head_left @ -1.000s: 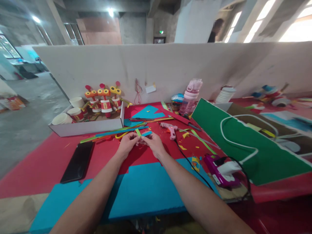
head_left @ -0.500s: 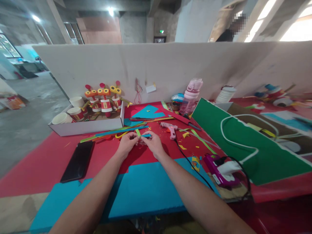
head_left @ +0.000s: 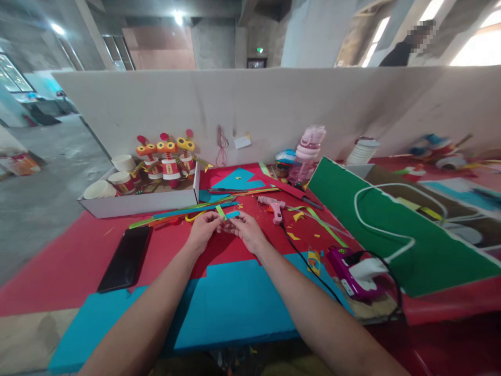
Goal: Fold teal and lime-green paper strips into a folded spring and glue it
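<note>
My left hand [head_left: 205, 230] pinches a short green paper strip [head_left: 221, 211] over the middle of the red table cover [head_left: 172, 261]. Close beside it, my right hand [head_left: 247, 230] has its fingers closed on a small blue paper strip [head_left: 233, 214]. The two strips meet between my fingertips; whether they are joined is too small to tell. To the right of my hands lies a pink glue gun [head_left: 275, 208]. Behind my hands are long blue and green paper strips [head_left: 188, 207] and yellow-handled scissors [head_left: 194, 216].
A phone [head_left: 125, 258] lies left. A white box [head_left: 148, 205] holds paper cups and robot-like cup figures [head_left: 169, 166]. At right stand a purple power strip [head_left: 356, 277], green board [head_left: 383, 235] and pink bottle [head_left: 307, 154]. A person [head_left: 399, 52] is behind the partition.
The green and blue strips have tilted and show more above my fingers. My right hand has turned slightly, its fingers spreading beneath. The person behind the partition has moved right.
</note>
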The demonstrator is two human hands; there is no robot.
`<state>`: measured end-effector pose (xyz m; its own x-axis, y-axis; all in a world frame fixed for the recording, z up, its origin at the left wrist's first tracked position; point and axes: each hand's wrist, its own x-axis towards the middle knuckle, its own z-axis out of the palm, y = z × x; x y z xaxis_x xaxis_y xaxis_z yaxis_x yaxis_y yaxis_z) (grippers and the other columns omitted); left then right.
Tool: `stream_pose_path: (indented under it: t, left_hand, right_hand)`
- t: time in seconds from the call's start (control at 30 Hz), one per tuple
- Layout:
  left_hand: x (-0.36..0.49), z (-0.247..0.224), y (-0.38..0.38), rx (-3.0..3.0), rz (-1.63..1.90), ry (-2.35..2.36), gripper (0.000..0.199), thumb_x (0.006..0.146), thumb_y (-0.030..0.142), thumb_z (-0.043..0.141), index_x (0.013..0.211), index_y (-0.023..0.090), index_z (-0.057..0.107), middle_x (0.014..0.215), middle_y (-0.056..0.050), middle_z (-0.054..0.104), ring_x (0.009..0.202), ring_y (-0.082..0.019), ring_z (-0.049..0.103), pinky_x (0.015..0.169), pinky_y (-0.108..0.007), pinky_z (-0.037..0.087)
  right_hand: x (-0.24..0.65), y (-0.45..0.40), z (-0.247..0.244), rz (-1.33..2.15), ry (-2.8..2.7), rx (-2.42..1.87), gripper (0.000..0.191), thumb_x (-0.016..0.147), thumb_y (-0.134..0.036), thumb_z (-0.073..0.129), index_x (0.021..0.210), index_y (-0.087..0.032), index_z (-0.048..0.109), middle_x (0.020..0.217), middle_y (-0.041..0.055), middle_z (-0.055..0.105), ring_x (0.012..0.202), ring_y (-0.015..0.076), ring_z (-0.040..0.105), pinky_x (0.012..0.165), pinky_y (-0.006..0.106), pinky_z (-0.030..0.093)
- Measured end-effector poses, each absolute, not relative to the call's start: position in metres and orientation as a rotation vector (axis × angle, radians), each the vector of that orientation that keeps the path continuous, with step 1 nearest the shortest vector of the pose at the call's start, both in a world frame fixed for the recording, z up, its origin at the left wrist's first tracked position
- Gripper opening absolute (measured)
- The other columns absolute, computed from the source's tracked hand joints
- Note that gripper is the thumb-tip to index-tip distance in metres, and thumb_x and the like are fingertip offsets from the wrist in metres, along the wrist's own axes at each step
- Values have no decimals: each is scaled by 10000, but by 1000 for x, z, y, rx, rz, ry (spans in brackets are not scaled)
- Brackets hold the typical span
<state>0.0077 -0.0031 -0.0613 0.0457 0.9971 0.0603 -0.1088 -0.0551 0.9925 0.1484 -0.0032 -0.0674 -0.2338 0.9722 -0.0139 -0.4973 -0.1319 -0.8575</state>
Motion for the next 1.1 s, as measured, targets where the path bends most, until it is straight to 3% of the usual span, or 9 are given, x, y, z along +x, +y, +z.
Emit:
stream_pose_path:
  t: [0.2,0.6,1.1]
  left_hand:
    - [7,-64,-1,1204,1267,1080,240,648,349,715,691,137,611,526,19,556,460,-74,464,492,-205,358]
    - [8,-66,-2,1222,1256,1038,166,636,273,709,677,142,615,524,23,557,471,-76,471,498,-207,360]
    - [8,-62,-4,1254,1216,1065,309,660,407,709,784,124,692,541,-3,578,469,-81,462,487,-213,360]
  right_hand:
    - [147,-3,-68,1642,-904,-739,390,517,-393,806,752,-183,575,627,-30,624,599,109,606,686,306,535]
    - [146,-3,-71,1577,-972,-789,369,586,-409,771,804,-178,583,653,-13,647,615,126,629,680,305,536]
    - [148,-1,-72,1483,-984,-839,345,586,-405,761,801,-164,639,644,-11,635,616,117,603,648,285,532]
